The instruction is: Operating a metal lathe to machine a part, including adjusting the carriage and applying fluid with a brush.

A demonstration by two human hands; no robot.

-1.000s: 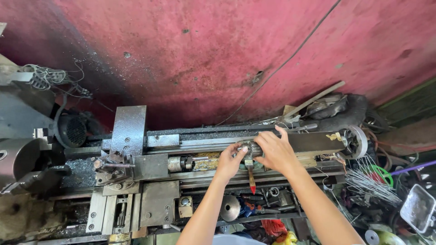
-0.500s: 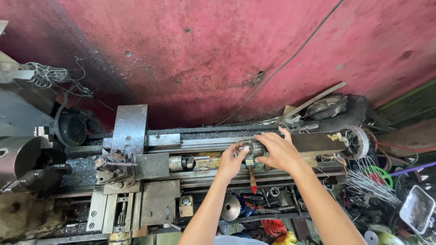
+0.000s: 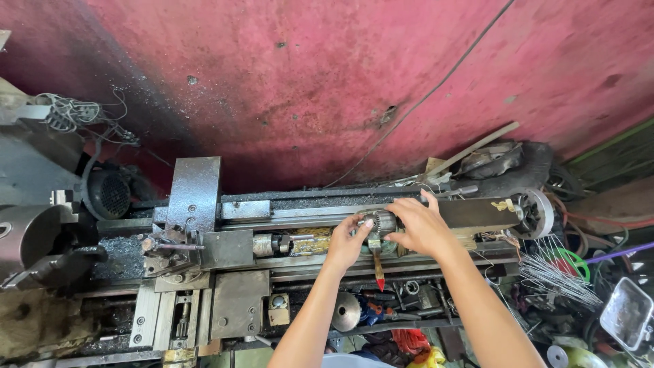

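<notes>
Red wall behind lathe, hands still gripping drill chuck

Both forearms bare, no sleeves, gloves or rings visible.

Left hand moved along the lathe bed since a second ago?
No. The left hand stays at the drill chuck, equally far right of the grey tool post.

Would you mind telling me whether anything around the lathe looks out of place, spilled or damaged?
Yes. Metal chips lie scattered over the lathe bed left of the left hand. Loose wires splay out below the handwheel, right of the right hand. The red wall is pitted and stained dark.
</notes>
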